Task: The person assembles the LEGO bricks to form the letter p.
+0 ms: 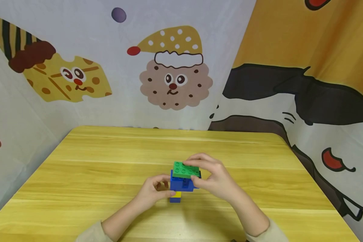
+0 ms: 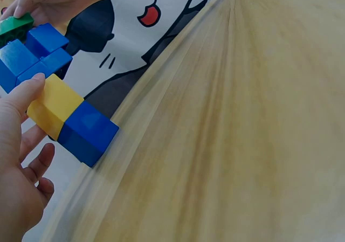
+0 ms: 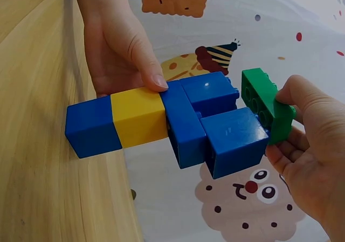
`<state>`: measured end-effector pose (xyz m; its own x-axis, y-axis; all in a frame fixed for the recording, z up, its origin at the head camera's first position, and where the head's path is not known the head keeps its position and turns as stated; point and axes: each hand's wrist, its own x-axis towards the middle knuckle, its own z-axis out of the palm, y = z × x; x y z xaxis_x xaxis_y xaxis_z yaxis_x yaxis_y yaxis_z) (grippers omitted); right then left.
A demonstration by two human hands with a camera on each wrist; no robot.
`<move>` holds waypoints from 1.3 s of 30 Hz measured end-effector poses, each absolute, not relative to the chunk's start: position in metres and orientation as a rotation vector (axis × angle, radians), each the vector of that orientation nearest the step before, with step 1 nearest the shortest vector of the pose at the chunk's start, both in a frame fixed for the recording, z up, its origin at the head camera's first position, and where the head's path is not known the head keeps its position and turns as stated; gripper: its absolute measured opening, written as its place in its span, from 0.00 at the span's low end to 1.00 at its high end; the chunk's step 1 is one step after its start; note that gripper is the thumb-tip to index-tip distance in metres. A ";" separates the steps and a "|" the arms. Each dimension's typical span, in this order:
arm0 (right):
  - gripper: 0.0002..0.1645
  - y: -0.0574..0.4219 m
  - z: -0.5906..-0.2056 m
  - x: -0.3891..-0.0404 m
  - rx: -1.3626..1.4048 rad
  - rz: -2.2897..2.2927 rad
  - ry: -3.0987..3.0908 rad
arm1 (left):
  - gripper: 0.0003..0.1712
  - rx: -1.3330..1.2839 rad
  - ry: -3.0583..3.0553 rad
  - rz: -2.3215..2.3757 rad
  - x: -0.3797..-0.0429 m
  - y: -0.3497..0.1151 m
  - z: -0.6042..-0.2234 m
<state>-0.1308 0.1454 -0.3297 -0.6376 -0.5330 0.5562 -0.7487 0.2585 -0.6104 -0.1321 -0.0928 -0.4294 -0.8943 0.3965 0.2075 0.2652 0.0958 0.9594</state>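
Note:
A small tower of toy building bricks stands upright at the front middle of the table. Its lowest brick is blue (image 3: 92, 128), then comes a yellow brick (image 3: 139, 117), with several blue bricks (image 1: 181, 185) spreading wider on top. My left hand (image 1: 152, 191) steadies the tower from the left, thumb at the seam of yellow and blue, other fingers behind. Between thumb and fingers, my right hand (image 1: 214, 173) pinches a green brick (image 1: 181, 170), studs up, over the upper blue bricks. The right wrist view shows the green brick (image 3: 264, 102) slightly tilted, with a gap at one side.
The wood-grain table (image 1: 115, 154) stretches out around the tower. Behind it and along the sides hangs a cloth (image 1: 109, 114) printed with cartoon figures. A small dark object (image 1: 234, 240) shows at the bottom edge of the head view.

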 end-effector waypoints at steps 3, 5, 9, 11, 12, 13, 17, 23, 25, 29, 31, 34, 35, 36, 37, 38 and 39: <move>0.25 0.144 -0.330 -0.131 1.190 1.330 -2.301 | 0.18 0.684 2.238 1.935 -0.132 -0.093 -0.429; 0.25 0.143 -0.330 -0.131 1.187 1.339 -2.306 | 0.18 0.687 2.233 1.940 -0.132 -0.093 -0.429; 0.25 0.141 -0.330 -0.131 1.182 1.353 -2.317 | 0.19 0.693 2.235 1.944 -0.132 -0.093 -0.428; 0.24 0.140 -0.331 -0.131 1.181 1.353 -2.324 | 0.19 0.690 2.235 1.943 -0.132 -0.093 -0.428; 0.24 0.140 -0.331 -0.132 1.182 1.353 -2.326 | 0.19 0.688 2.236 1.941 -0.132 -0.093 -0.428; 0.24 0.140 -0.331 -0.132 1.180 1.351 -2.330 | 0.19 0.687 2.234 1.940 -0.132 -0.093 -0.428; 0.24 0.139 -0.333 -0.133 1.178 1.344 -2.340 | 0.19 0.681 2.230 1.938 -0.132 -0.093 -0.428; 0.24 0.140 -0.335 -0.134 1.179 1.348 -2.344 | 0.19 0.693 2.247 1.937 -0.132 -0.093 -0.428; 0.24 0.140 -0.335 -0.134 1.179 1.347 -2.346 | 0.19 0.696 2.250 1.939 -0.132 -0.093 -0.428; 0.23 0.140 -0.335 -0.134 1.182 1.351 -2.356 | 0.18 0.702 2.250 1.943 -0.132 -0.093 -0.429; 0.23 0.140 -0.335 -0.134 1.186 1.358 -2.359 | 0.18 0.705 2.248 1.944 -0.132 -0.093 -0.429; 0.22 0.140 -0.335 -0.134 1.203 1.372 -2.352 | 0.18 0.709 2.249 1.943 -0.131 -0.093 -0.429; 0.22 0.140 -0.335 -0.134 1.207 1.378 -2.349 | 0.18 0.708 2.249 1.942 -0.131 -0.093 -0.429; 0.22 0.140 -0.336 -0.134 1.215 1.383 -2.342 | 0.18 0.707 2.249 1.939 -0.131 -0.093 -0.429; 0.22 0.141 -0.336 -0.134 1.223 1.387 -2.334 | 0.18 0.704 2.249 1.938 -0.131 -0.093 -0.429; 0.22 0.141 -0.336 -0.135 1.232 1.390 -2.327 | 0.19 0.701 2.248 1.936 -0.131 -0.093 -0.429; 0.21 0.141 -0.336 -0.135 1.240 1.394 -2.322 | 0.19 0.697 2.247 1.933 -0.131 -0.093 -0.429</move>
<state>-0.1348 0.1410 -0.3361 -0.6423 -0.5687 0.5138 -0.7209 0.2206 -0.6570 -0.1309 -0.0926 -0.4286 -0.8908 0.3985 0.2183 0.2755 0.0914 0.9570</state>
